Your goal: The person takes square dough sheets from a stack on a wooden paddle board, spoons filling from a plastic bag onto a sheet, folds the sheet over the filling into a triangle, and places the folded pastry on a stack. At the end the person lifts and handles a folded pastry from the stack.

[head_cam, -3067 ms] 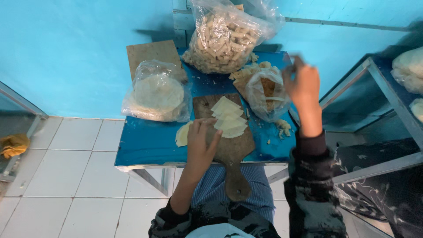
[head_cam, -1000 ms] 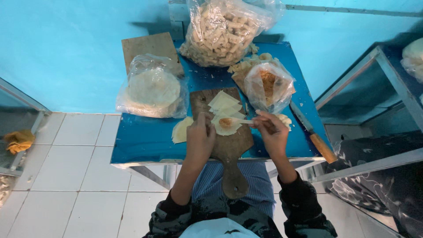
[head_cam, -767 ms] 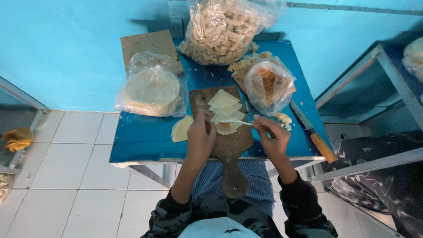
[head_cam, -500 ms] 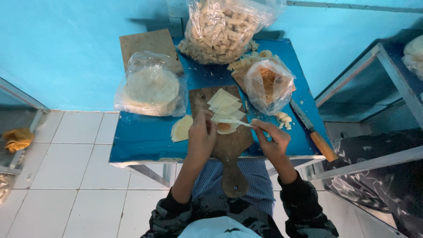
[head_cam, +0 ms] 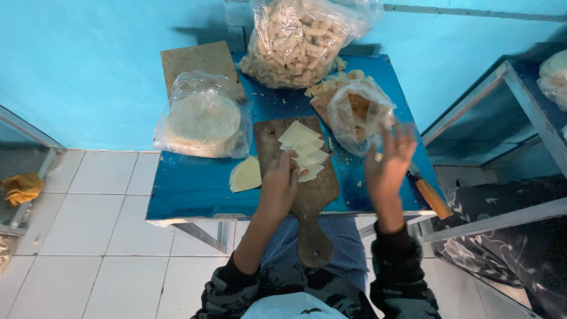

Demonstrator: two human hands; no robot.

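A wooden paddle-shaped cutting board (head_cam: 313, 195) lies on a small blue table (head_cam: 189, 189), its handle toward me. Pale wedge-shaped wrapper pieces (head_cam: 304, 147) are stacked on it. My left hand (head_cam: 279, 184) rests on the board with its fingers on the near edge of the wrapper stack. My right hand (head_cam: 388, 160) is lifted and blurred, fingers spread, beside a plastic bag of brownish filling (head_cam: 359, 112). I cannot make out anything in it. One loose wrapper wedge (head_cam: 245, 175) lies left of the board.
A bag of round wrappers (head_cam: 204, 118) sits at the left, a large bag of rolled pieces (head_cam: 301, 41) at the back, a second wooden board (head_cam: 198, 62) behind. A knife with a wooden handle (head_cam: 430, 196) lies at the table's right edge. A metal rack (head_cam: 508, 118) stands right.
My right hand has left the wrapper stack and swung up to the right toward the filling bag. The left hand stays on the wrappers.
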